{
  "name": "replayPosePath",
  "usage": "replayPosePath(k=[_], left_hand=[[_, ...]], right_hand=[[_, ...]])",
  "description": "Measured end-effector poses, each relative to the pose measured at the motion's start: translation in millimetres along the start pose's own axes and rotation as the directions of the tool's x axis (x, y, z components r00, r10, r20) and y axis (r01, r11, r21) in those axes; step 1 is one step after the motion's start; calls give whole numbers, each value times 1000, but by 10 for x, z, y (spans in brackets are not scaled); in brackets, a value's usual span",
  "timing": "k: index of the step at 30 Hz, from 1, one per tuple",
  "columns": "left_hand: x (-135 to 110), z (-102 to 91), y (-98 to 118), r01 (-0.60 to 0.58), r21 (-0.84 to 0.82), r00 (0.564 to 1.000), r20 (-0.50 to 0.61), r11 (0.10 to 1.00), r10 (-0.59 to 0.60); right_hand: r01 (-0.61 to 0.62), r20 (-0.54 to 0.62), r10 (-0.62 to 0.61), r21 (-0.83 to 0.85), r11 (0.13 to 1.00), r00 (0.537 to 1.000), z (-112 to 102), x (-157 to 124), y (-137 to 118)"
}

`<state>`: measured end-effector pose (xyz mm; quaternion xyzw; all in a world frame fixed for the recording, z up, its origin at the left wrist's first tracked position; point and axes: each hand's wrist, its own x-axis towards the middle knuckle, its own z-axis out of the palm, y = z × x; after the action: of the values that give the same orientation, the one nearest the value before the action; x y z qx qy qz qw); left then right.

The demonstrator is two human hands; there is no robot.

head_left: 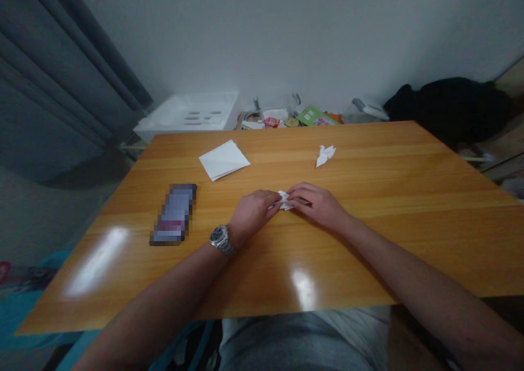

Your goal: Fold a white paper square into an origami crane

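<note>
Both my hands meet at the middle of a wooden table (pixel 368 240). Between them lies a small piece of folded white paper (pixel 284 201), mostly covered by my fingers. My left hand (pixel 252 214), with a metal watch on its wrist, has its fingers curled and pinches the paper's left side. My right hand (pixel 317 202) presses its fingers down on the paper's right side against the tabletop.
A finished white paper crane (pixel 325 155) stands further back on the right. A stack of white paper squares (pixel 224 160) lies at the back left. A phone (pixel 174 214) lies to the left of my hands. A white bin, small packets and a black bag sit behind the table.
</note>
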<state>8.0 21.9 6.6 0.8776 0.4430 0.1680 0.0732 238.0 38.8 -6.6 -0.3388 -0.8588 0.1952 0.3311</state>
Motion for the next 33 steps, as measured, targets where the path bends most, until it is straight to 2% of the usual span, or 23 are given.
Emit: replayPosePath(k=[4,10,17,33], left_hand=[[-1,-38,5,61,-21,998,6,998,-61],[-5,-66,-32,120,-83,989,-72,989,-126],[-4,-54,-39,131,-120,984,-102,984,-143],[14,-7,3,70,-142,990,-110,987,-86]], right_hand=[[31,-51,-33,-33,999,998,-29,7,6],[38,-144,-86,-309,950,986,-157,4,-59],[75,49,-61,-354,932,997,-90,-47,-134],[90,156,-26,-419,903,987,12,-17,-141]])
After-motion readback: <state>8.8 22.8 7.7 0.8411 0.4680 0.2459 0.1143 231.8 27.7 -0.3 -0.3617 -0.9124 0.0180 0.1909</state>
